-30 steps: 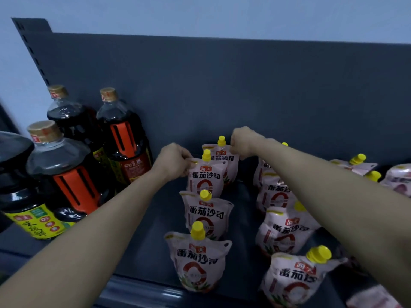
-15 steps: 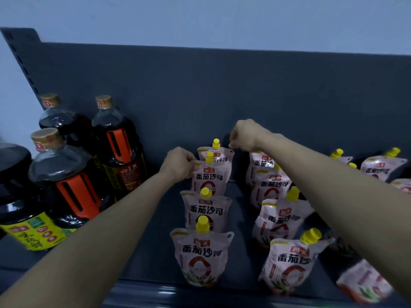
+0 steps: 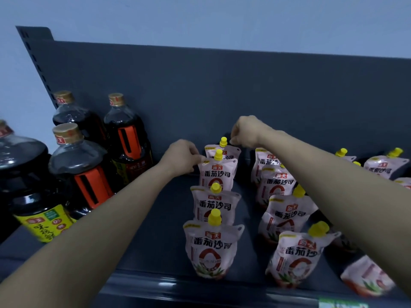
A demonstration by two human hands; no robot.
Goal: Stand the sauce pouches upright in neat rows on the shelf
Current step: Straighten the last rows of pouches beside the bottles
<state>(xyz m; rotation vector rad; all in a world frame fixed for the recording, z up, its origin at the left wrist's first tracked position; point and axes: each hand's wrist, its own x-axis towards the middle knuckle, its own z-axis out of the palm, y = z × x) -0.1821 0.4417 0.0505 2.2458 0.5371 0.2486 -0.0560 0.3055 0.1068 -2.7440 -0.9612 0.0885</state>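
White sauce pouches with yellow caps stand on the dark shelf (image 3: pixel 155 250). A left row runs from the front pouch (image 3: pixel 211 247) back to the rearmost pouch (image 3: pixel 224 150). My left hand (image 3: pixel 182 156) pinches the top left corner of the second pouch from the back (image 3: pixel 216 174). My right hand (image 3: pixel 246 131), fingers curled, pinches the top right corner of the rearmost pouch. A second row (image 3: pixel 284 214) stands to the right, partly hidden by my right forearm. More pouches (image 3: pixel 387 165) sit at the far right, and one lies flat (image 3: pixel 367 278) at the front right.
Large dark soy sauce bottles (image 3: pixel 89 174) with orange handles fill the shelf's left side. The grey back panel (image 3: pixel 222 85) rises behind everything. The shelf's front lip (image 3: pixel 178 287) carries a price tag at the lower right.
The view has shifted slightly. Both hands stay at the back pouches of the left row; my right hand has risen a little, and the rear pouches stand straighter.
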